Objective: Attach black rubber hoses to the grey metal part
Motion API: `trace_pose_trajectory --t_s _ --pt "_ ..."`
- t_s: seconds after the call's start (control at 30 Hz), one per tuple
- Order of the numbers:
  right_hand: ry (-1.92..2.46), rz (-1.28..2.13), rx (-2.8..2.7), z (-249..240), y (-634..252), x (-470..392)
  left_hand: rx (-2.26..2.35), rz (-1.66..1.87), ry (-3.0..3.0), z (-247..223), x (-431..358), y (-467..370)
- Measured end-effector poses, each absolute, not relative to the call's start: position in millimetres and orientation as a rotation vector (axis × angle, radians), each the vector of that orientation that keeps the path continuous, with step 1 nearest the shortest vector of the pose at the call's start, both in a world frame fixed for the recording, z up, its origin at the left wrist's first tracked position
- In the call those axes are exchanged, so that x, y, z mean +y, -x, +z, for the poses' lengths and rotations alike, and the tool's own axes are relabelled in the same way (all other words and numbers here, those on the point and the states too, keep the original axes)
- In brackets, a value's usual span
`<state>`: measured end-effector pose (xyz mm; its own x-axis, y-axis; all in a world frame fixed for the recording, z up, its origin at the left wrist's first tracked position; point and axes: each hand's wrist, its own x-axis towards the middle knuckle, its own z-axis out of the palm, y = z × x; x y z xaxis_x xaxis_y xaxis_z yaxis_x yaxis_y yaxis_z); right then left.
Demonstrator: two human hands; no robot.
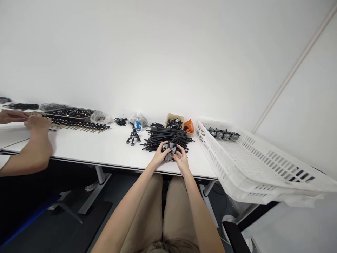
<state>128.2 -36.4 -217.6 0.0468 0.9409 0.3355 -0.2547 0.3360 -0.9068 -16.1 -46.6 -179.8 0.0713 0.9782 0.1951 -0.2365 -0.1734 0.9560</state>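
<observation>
Between my two hands, at the table's front edge, is a grey part with black pieces. My left hand closes on its left side, fingers near the top. On the right side, my right hand grips the same part with bent fingers. Just behind lies a wide pile of black tubes. To the left of the pile stands a small black and grey branched piece.
A white perforated crate at the right holds several grey parts. Behind the tubes are a beige bin, an orange basket and a bottle. A co-worker's hands are at the left, beside a tray.
</observation>
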Motion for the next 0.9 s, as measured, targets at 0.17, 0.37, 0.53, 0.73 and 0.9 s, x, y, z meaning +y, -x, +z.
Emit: trace_pose_trajectory --t_s 0.17,0.37,0.53,0.73,0.9 --pt "0.807 1.037 -1.146 -213.8 -127.3 -39.1 0.856 1.392 -1.166 -178.6 -47.3 15.8" --pt "0.846 1.007 -1.101 -211.0 -125.0 -41.1 0.806 1.383 -1.023 -179.9 -45.2 18.5" --pt "0.828 0.995 -1.047 -207.4 -125.0 -40.6 0.767 1.346 -0.846 -177.6 -43.2 24.2" --pt "0.815 1.027 -1.047 -209.1 -128.4 -39.1 0.775 1.247 -0.733 -171.2 -44.2 30.3" --pt "0.776 1.041 -1.185 -209.7 -124.0 -43.8 0.753 1.260 -0.754 -172.5 -45.7 27.3"
